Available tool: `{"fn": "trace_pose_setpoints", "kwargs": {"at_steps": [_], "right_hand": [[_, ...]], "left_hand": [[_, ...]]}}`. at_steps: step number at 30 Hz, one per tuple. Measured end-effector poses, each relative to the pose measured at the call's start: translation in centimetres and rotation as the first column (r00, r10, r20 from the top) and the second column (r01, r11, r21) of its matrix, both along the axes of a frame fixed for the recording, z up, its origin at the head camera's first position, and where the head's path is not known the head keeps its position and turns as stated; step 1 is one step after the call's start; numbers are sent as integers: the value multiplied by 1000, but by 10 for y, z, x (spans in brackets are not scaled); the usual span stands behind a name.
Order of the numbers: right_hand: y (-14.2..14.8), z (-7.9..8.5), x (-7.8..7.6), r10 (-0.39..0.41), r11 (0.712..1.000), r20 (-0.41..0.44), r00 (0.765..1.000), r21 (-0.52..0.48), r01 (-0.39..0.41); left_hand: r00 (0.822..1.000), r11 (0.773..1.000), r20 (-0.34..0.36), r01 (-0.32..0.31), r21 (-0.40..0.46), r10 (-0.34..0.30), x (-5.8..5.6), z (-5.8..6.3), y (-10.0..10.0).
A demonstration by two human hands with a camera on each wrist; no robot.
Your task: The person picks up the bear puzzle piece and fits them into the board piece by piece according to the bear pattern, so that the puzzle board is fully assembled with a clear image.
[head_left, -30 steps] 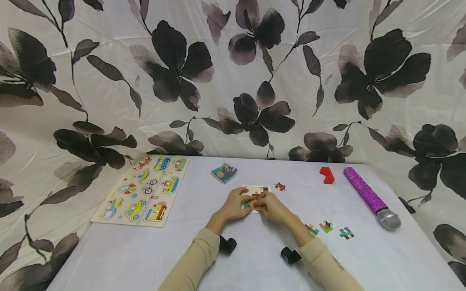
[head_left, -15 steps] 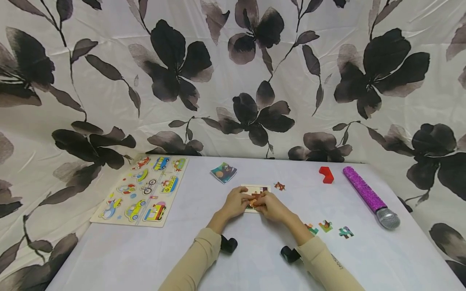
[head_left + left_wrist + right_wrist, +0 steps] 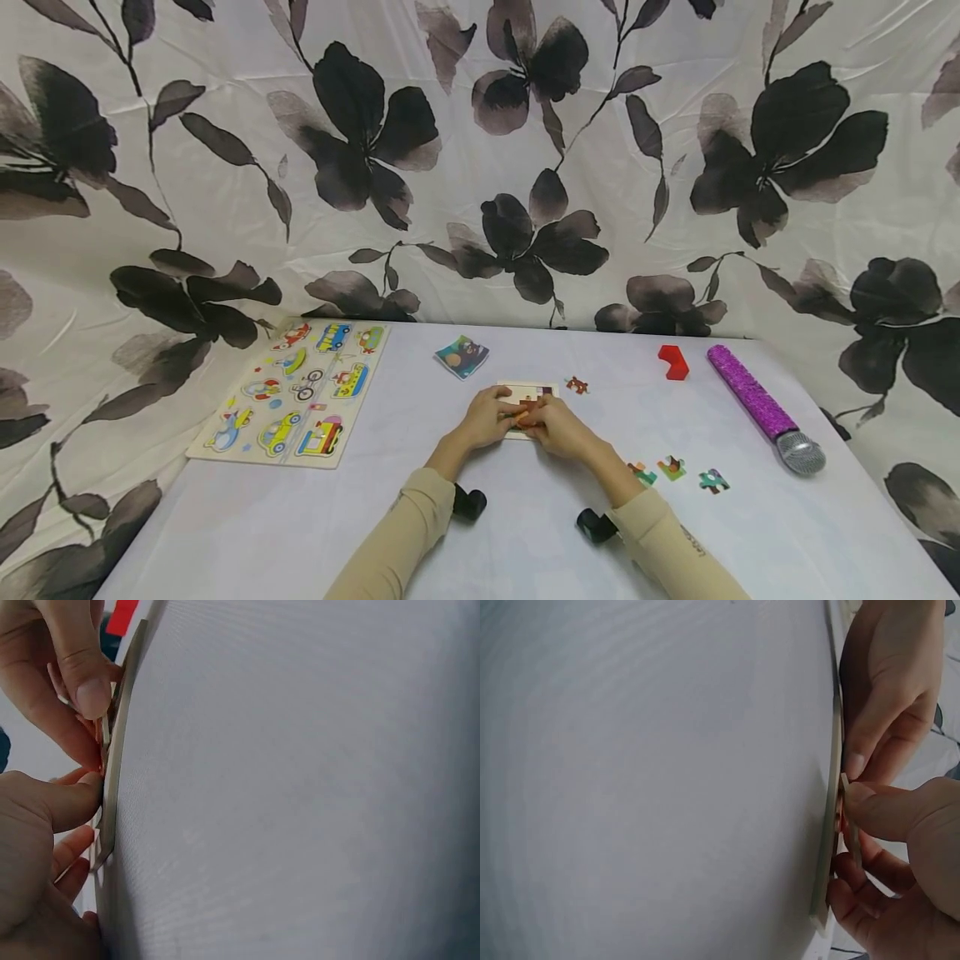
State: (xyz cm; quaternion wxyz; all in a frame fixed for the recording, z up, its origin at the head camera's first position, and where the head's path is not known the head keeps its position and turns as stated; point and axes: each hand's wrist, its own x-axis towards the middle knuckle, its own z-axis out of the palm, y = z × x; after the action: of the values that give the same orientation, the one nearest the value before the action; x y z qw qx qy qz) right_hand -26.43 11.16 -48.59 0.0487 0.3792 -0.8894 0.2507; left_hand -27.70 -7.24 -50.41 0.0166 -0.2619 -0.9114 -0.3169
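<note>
Well inside table (image 3: 532, 533) edges, puzzle board (image 3: 525, 389)

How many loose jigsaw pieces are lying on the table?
4 visible: a brown piece beyond the right hand; beside the right forearm, a partly covered piece, a middle piece and an outer piece. The forearm may hide more.

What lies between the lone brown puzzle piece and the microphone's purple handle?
A red block, with bare white tabletop on either side; the head view shows it.
</note>
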Motion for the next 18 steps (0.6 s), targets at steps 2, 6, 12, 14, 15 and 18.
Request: {"fn": "trace_pose_setpoints", "kwargs": {"at_steps": [2, 6, 12, 14, 15, 18], "right_hand": [[-2, 0, 0, -4, 1000, -25, 1000, 19, 4], [-4, 1, 1, -22, 999, -26, 999, 34, 23], [-6, 1, 3, -47, 998, -14, 999, 38, 48], [-7, 1, 4, -60, 997, -13, 998, 43, 60], [-7, 1, 4, -63, 997, -22, 998, 48, 64], [-7, 0, 5, -77, 995, -31, 997, 55, 79]], "left_hand": [[1000, 1000, 6, -2, -6, 2, 0, 0, 0], [1000, 1000, 10, -4, -7, 4, 0, 1, 0], [1000, 1000, -3, -4, 16, 4, 1, 2, -1], [1000, 1000, -11, -2, 29, 2, 1, 2, -1], [1000, 999, -8, -1, 38, 1, 1, 1, -1], [1000, 999, -9, 2, 48, -2, 1, 1, 0]]}}
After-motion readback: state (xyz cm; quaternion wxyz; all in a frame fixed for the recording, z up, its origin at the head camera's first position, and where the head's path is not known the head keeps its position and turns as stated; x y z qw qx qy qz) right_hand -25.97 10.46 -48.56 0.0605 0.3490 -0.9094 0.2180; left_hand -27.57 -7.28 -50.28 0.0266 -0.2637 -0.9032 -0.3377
